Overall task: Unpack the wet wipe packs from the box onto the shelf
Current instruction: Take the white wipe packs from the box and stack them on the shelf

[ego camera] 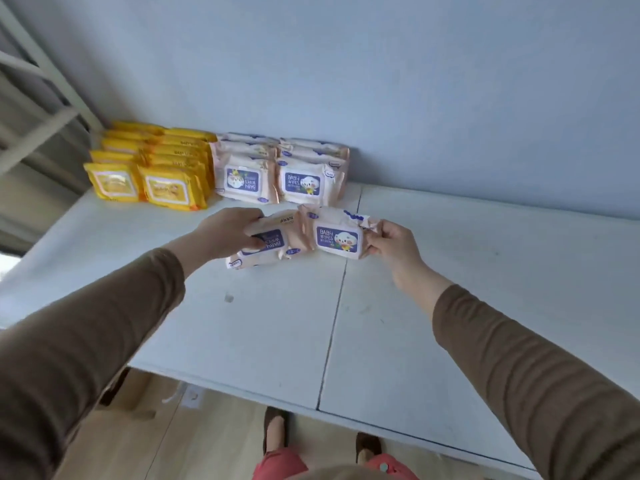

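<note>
Both hands grip peach wet wipe packs over the white shelf [450, 271]. The left hand [228, 233] closes on the left peach pack [273, 242], with the fingers curled over its upper left edge and the thumb pressed on the purple label. This pack is tilted, and its lower left corner is very near the shelf surface or touching it; I cannot tell which. The right hand [389, 244] pinches the right peach pack [337, 237] at its right end, where the crimped seal is. This second pack faces the camera, so the words "BABY WIPES" and a small cartoon figure are readable. The two held packs touch each other in the middle, the right one a little higher than the left.

Behind them, against the pale blue wall [381, 81], stand two rows of the same peach packs [280, 168], side by side, going back to the wall. The front pack of the left row has its label upside down, the front pack of the right row has it the right way. Just to the left of them are two rows of yellow packs [152, 168], also reaching toward the wall. The held packs are in front of the peach rows, near them but apart.

Both arms wear brown sleeves [536, 375]. Below the shelf edge a wooden floor [207, 445] and two dark shoes [275, 427] are visible, and at the far left a white metal frame [41, 81], somewhat blurred.
</note>
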A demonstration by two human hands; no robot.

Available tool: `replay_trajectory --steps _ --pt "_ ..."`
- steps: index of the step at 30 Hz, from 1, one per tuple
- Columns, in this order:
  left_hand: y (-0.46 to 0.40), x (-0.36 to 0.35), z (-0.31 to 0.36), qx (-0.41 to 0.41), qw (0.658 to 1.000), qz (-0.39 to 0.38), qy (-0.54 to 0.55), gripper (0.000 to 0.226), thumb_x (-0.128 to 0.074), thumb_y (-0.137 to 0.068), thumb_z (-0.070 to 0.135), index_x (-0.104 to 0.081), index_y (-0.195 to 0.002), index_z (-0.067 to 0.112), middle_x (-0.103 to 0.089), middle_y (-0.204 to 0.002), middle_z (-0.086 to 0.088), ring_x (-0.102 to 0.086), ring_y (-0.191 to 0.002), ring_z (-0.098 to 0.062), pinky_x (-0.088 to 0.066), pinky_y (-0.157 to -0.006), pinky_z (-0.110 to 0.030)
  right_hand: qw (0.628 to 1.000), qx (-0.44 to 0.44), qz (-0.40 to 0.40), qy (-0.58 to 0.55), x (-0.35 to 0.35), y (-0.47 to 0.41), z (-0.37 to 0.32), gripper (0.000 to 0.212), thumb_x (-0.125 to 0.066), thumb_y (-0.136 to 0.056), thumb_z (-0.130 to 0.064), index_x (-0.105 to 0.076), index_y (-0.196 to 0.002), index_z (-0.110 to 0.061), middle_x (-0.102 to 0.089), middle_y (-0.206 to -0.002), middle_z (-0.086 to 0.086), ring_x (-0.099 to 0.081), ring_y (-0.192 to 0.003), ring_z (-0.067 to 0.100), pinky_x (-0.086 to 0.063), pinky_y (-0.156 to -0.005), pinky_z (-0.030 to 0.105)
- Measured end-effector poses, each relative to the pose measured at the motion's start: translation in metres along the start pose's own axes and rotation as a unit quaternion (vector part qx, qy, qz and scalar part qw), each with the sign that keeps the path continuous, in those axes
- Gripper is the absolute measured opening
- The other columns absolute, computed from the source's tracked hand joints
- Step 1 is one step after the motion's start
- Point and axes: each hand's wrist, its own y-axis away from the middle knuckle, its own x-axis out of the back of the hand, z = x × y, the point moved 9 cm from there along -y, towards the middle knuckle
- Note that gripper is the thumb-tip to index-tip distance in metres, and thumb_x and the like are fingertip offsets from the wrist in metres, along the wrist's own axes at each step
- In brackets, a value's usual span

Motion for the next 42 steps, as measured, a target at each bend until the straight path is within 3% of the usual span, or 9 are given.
replay_trajectory --steps 5,9,13,17,21,24,27,35,42 --pt "-0.065 0.026 -0.048 -0.024 1.000 -0.009 0.003 0.044 -0.077 -0.083 0.028 -0.059 -0.120 0.013 -0.067 -0.109 -0.011 -0.058 -0.093 -0.030 -0.049 -0.080 -0.038 0.999 -0.003 0.050 -0.015 -0.046 -0.049 -0.007 0.020 -0.057 -0.093 0.006 -0.049 -0.078 -0.004 -0.064 -0.082 0.013 -0.067 -0.065 0.016 -0.054 -0.054 0.030" --pt "-0.110 0.034 -0.065 -0.074 0.997 -0.012 -0.017 0.066 -0.073 -0.086 0.028 -0.044 -0.146 0.024 -0.062 -0.132 -0.009 -0.059 -0.115 -0.033 -0.049 -0.091 -0.039 0.996 -0.001 0.084 -0.025 -0.070 -0.070 -0.009 0.021 -0.068 -0.090 -0.006 -0.051 -0.079 -0.012 -0.066 -0.096 0.015 -0.069 -0.083 0.024 -0.055 -0.061 0.032" --pt "-0.130 0.048 -0.074 -0.122 0.986 0.060 -0.093 0.058 -0.071 -0.087 0.035 -0.045 -0.139 0.033 -0.063 -0.127 0.000 -0.062 -0.108 -0.029 -0.045 -0.073 -0.032 0.991 0.002 0.132 0.005 -0.079 -0.057 -0.005 0.032 -0.076 -0.086 -0.028 -0.052 -0.105 -0.019 -0.064 -0.100 -0.002 -0.064 -0.081 0.007 -0.053 -0.062 0.026" --pt "-0.130 0.052 -0.077 -0.162 0.975 0.103 -0.114 0.056 -0.071 -0.083 0.044 -0.049 -0.134 0.030 -0.062 -0.118 0.001 -0.060 -0.108 -0.026 -0.053 -0.070 -0.037 0.986 0.014 0.165 0.019 -0.091 -0.038 0.009 0.037 -0.061 -0.090 -0.046 -0.048 -0.117 -0.025 -0.062 -0.106 -0.010 -0.063 -0.089 0.000 -0.050 -0.080 0.028" --pt "-0.132 0.050 -0.075 -0.197 0.960 0.115 -0.163 0.060 -0.072 -0.080 0.049 -0.050 -0.130 0.023 -0.059 -0.116 -0.002 -0.055 -0.110 -0.026 -0.051 -0.078 -0.039 0.958 0.068 0.198 0.196 -0.107 -0.036 0.001 0.066 -0.078 -0.079 -0.031 -0.040 -0.131 -0.022 -0.053 -0.132 -0.006 -0.057 -0.106 0.007 -0.047 -0.084 0.025" --pt "-0.137 0.049 -0.075 -0.196 0.961 0.114 -0.160 0.063 -0.075 -0.079 0.050 -0.050 -0.130 0.023 -0.060 -0.119 -0.001 -0.055 -0.112 -0.025 -0.050 -0.077 -0.039 0.947 0.026 0.223 0.231 -0.098 -0.050 -0.005 0.057 -0.080 -0.079 -0.030 -0.043 -0.120 -0.017 -0.063 -0.119 0.002 -0.061 -0.089 0.017 -0.040 -0.062 0.024" --pt "-0.139 0.048 -0.076 -0.187 0.959 0.130 -0.165 0.064 -0.074 -0.079 0.051 -0.051 -0.131 0.022 -0.061 -0.120 -0.001 -0.056 -0.111 -0.026 -0.050 -0.076 -0.039 0.939 0.013 0.230 0.255 -0.087 -0.063 -0.006 0.049 -0.079 -0.080 -0.029 -0.046 -0.112 -0.012 -0.066 -0.106 0.000 -0.064 -0.091 0.025 -0.038 -0.061 0.028" --pt "-0.131 0.046 -0.074 -0.156 0.961 0.161 -0.160 0.068 -0.079 -0.076 0.047 -0.048 -0.129 0.018 -0.058 -0.117 -0.006 -0.056 -0.105 -0.028 -0.053 -0.078 -0.042 0.923 -0.007 0.247 0.296 -0.080 -0.064 -0.005 0.057 -0.081 -0.075 -0.038 -0.049 -0.115 -0.013 -0.067 -0.115 0.005 -0.064 -0.102 0.028 -0.056 -0.082 0.044" --pt "-0.087 0.030 -0.019 -0.248 0.928 0.230 -0.154 0.071 -0.079 -0.072 0.029 -0.046 -0.134 0.014 -0.050 -0.130 -0.010 -0.046 -0.117 -0.034 -0.043 -0.094 -0.045 0.903 0.011 0.230 0.362 -0.048 0.000 -0.008 0.057 -0.075 -0.082 -0.033 -0.050 -0.129 -0.014 -0.057 -0.121 0.006 -0.049 -0.113 0.026 -0.045 -0.091 0.037"
